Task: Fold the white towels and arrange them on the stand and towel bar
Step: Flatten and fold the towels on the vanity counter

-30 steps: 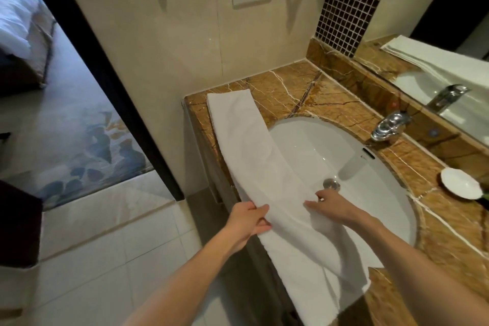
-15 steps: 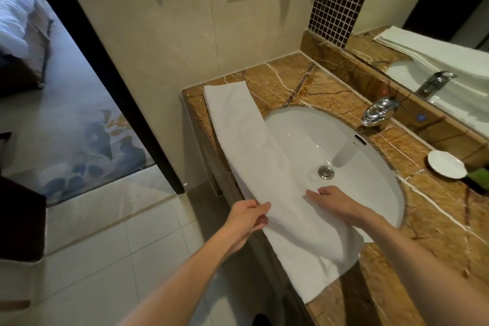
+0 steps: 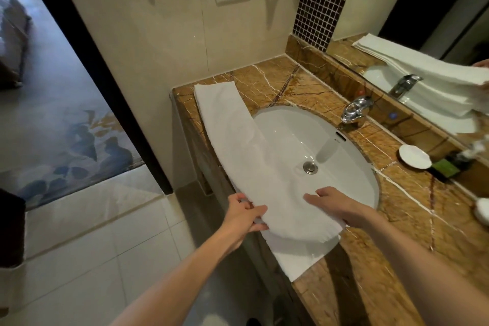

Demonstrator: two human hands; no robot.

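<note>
**Towel laid over the basin rim, both hands at its near end**

The white towel [image 3: 238, 145] lies as a long narrow strip along the marble countertop [image 3: 397, 219]. It runs from the back corner by the wall, over the left rim of the sink [image 3: 338, 140], to the front edge nearest the person. Its middle sags a little over the bowl and stops just short of the drain [image 3: 309, 167]. At the near end it looks to be in two layers, the upper one ending in a soft edge and a lower corner poking out past it on the counter.

Both hands are at that near end, one on each long side of the strip. The left hand [image 3: 244, 216] is off the counter's front edge and grips the towel's left border, with the thumb on top and the fingers curled round underneath. The right hand [image 3: 336, 206] lies palm down on top of the cloth, its fingers stretched out fairly straight and pointing across towards the left hand. It presses on the towel and does not grasp it. The width of the towel lies between the two hands.

Behind the bowl is the chrome faucet [image 3: 356, 110]. A small white dish [image 3: 414, 156] and a green packet [image 3: 446, 168] sit further right, below the mirror [image 3: 436, 34], which reflects the towel.
</note>
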